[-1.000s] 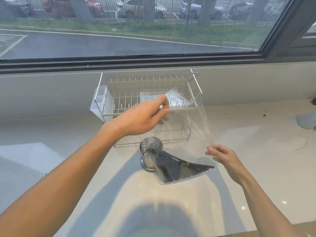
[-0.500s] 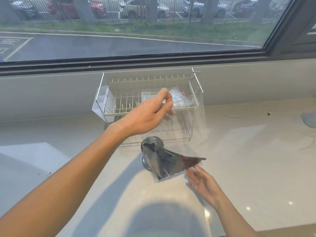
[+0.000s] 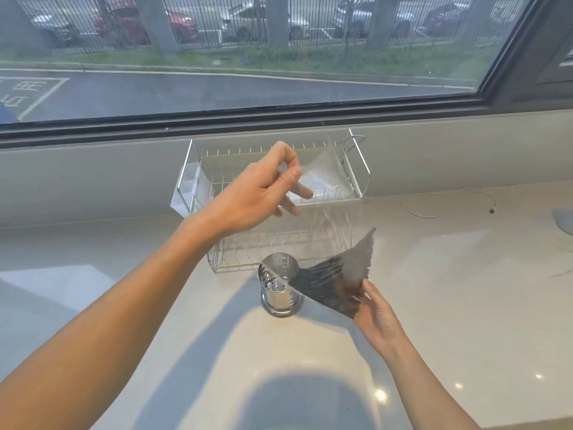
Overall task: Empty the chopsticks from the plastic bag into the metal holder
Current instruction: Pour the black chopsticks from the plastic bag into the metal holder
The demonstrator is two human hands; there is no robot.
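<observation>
A round metal holder (image 3: 277, 292) with a divider and small holes stands on the pale counter. A clear plastic bag (image 3: 325, 218) hangs tilted above it. Dark chopsticks (image 3: 328, 282) are bunched in the bag's lower end, slanting down toward the holder's right rim. My left hand (image 3: 263, 190) pinches the bag's upper corner between thumb and forefinger, in front of the wire rack. My right hand (image 3: 373, 315) supports the lower end of the bag from beneath, to the right of the holder, with its fingers on the plastic.
A two-tier wire dish rack (image 3: 356, 169) stands against the wall behind the holder, with a white plastic piece (image 3: 189, 193) on its left side. A thin white cable (image 3: 446, 201) lies on the counter at the right. A window runs along the back.
My left hand lifted the bag's top corner higher. My right hand came under the lower end and tipped it up, so the chopsticks now slant toward the holder.
</observation>
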